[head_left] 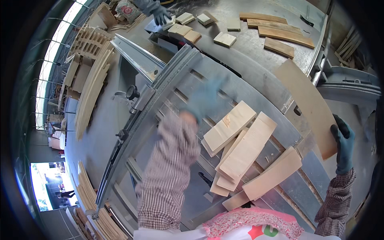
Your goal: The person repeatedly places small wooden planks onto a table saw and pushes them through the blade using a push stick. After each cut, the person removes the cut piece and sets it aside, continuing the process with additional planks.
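My right hand (345, 146), in a blue glove with dark fingertips, is closed on the near end of a long, thin, slightly curved wooden board (306, 102). The board slants away to the far left over the edge of the machine table. My left hand (205, 98), also gloved in blue, is above the slotted grey metal table (240, 94) and smeared by motion, so its fingers do not show clearly. Nearest to it lies a pile of pale flat wooden pieces (249, 146). Closer to me, a stack of curved wooden pieces (273, 174) rests on the table.
Across the machine, another person's gloved hand (161, 15) touches small wooden blocks (185, 18). Several longer curved strips (276, 30) lie at the far right. A metal fence with a black knob (133, 93) runs along the left. Long boards (94, 88) are stacked beyond it.
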The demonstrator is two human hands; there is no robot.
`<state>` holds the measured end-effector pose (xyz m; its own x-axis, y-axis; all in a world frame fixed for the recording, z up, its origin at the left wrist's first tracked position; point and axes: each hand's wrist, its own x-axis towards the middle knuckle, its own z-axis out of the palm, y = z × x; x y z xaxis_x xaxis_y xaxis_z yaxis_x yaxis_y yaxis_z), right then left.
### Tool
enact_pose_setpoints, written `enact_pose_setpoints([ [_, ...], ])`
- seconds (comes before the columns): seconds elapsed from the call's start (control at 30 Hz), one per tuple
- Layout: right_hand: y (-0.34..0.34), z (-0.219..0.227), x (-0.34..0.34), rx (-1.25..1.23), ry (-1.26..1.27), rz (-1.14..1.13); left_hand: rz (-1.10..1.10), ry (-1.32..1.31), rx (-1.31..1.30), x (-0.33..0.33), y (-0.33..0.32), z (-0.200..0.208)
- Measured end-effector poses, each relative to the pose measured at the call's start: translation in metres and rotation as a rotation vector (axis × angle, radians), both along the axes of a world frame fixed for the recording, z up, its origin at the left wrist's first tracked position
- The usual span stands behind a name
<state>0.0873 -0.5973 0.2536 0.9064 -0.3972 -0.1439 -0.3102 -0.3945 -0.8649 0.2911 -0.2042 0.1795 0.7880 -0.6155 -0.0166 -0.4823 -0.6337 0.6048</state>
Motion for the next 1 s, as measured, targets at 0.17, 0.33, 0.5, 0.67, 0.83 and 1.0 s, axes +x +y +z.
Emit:
enact_pose_setpoints([
  [0.17, 0.005, -0.015, 0.005, 0.013, -0.032, 0.073, 0.203, 0.08, 0.444, -0.159, 0.042, -0.037],
  [0.33, 0.015, -0.021, 0.013, 0.028, -0.031, 0.097, 0.181, -0.071, 0.39, -0.157, 0.049, -0.051],
  [0.5, 0.025, -0.007, 0.022, 0.024, -0.016, 0.081, 0.486, 0.08, -0.258, -0.096, 0.083, -0.062],
  [0.67, 0.036, -0.02, 0.051, 0.08, -0.063, 0.113, 0.765, 0.447, -0.994, 0.005, 0.098, -0.093],
  [0.83, 0.046, -0.03, 0.07, 0.136, -0.065, 0.161, 0.985, 0.276, -0.54, 0.054, 0.087, -0.1],
  [1.0, 0.063, -0.035, 0.083, 0.104, 0.025, 0.159, 0.946, -0.126, 0.097, -0.002, 0.049, -0.084],
])
